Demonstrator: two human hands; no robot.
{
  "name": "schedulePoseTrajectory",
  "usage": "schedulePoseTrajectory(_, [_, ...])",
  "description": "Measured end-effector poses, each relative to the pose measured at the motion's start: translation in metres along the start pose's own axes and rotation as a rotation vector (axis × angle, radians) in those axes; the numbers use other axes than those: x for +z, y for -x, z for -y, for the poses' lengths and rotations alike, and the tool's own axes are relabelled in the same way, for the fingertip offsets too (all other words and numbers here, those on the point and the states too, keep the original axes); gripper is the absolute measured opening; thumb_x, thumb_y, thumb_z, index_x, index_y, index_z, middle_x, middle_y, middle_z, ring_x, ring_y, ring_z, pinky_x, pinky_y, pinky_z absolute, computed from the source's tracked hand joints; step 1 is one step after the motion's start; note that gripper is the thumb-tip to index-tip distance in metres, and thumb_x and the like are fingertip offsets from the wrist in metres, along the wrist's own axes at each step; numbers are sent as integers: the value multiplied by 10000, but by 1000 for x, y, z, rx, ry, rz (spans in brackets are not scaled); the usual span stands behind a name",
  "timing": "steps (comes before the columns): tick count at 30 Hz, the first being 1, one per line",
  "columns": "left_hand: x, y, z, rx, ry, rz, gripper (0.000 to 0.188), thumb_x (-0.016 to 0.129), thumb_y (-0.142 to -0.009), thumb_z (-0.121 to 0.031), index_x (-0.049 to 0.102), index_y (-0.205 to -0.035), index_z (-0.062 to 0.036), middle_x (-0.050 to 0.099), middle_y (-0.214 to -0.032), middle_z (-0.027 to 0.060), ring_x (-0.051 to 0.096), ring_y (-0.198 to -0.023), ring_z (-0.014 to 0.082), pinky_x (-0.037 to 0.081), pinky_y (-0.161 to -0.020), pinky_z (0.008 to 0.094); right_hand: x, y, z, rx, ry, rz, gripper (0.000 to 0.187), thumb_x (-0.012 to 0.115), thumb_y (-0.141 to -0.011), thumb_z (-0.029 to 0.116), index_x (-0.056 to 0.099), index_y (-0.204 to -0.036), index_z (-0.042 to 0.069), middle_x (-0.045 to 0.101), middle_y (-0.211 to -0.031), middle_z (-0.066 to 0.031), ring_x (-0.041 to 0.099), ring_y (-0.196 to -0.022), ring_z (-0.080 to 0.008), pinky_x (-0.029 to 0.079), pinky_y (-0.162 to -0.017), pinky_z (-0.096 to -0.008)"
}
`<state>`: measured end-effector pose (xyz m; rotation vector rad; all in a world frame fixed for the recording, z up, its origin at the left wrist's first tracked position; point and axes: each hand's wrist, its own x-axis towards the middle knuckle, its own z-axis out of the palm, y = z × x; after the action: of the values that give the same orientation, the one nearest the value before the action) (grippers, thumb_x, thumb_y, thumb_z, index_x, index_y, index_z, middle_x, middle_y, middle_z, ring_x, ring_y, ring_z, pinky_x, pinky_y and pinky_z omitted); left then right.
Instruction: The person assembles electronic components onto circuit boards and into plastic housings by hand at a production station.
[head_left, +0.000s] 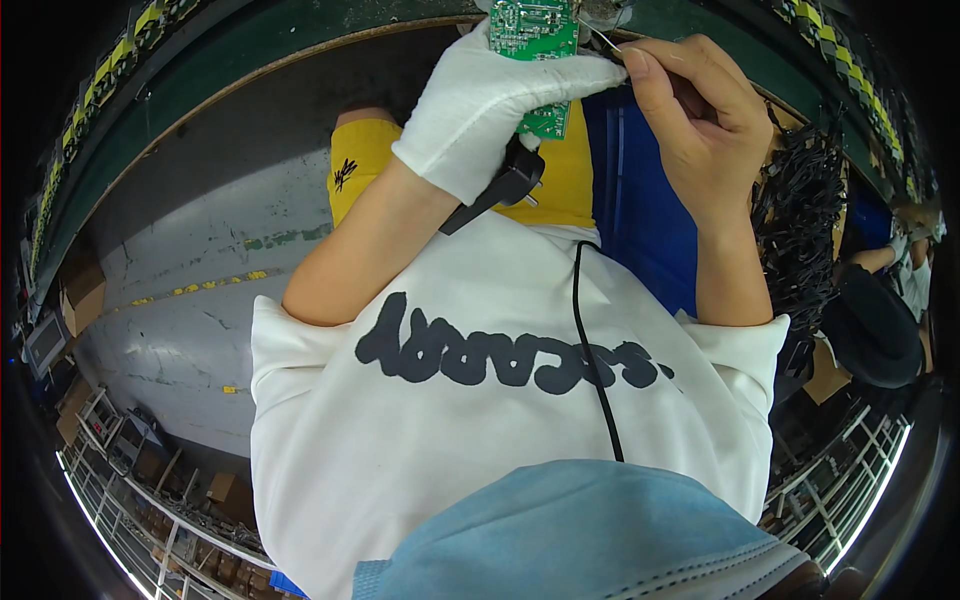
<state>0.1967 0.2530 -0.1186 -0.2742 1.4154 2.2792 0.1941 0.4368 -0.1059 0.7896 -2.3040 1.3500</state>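
Observation:
My left hand (470, 115), in a white glove, grips a green circuit board (535, 42) at the top of the view, its thumb lying across the board. Solder joints and small parts show on the face turned up. My bare right hand (705, 125) is closed, thumb and forefinger pinching a thin silvery wire-like piece (601, 38). That piece slants up and left toward the board's right edge; whether it touches the board I cannot tell. Just below my gloved hand is a black plug (518, 176) with metal prongs, partly covered by the glove.
The dark green bench edge (390, 32) curves along the top. A heap of black cables (800, 205) lies at the right, beside a blue surface (640, 190). Another person's gloved hand (898, 245) shows at the far right. A cardboard box (83, 290) stands at the left.

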Motion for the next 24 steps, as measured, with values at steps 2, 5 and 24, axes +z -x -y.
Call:
schedulePoseTrajectory(2, [0, 0, 0, 15, -9, -8, 207, 792, -796, -129, 648, -917, -43, 607, -726, -19, 517, -547, 50, 372, -468, 198, 0, 0, 0, 2, 4, 0, 104, 677, -874, -13, 707, -972, -33, 571, -783, 4, 459, -646, -15, 309, -544, -145])
schedulePoseTrajectory(5, [0, 0, 1, 33, -9, -2, 211, 794, -793, -126, 648, -921, -43, 613, -734, -18, 521, -551, 48, 375, -470, 197, -1, 1, 0, 4, 10, -6, 105, 678, -873, -14, 707, -971, -34, 567, -780, 5, 457, -644, -16, 312, -546, -146])
schedulePoseTrajectory(24, [-7, 6, 13, 121, -173, 29, 310, 813, -756, -187, 663, -983, -38, 675, -863, 30, 606, -712, 81, 473, -573, 200, -11, 11, -3, 67, -107, -87, 93, 647, -893, -6, 697, -960, -47, 604, -811, -14, 476, -650, -45, 350, -585, -171])
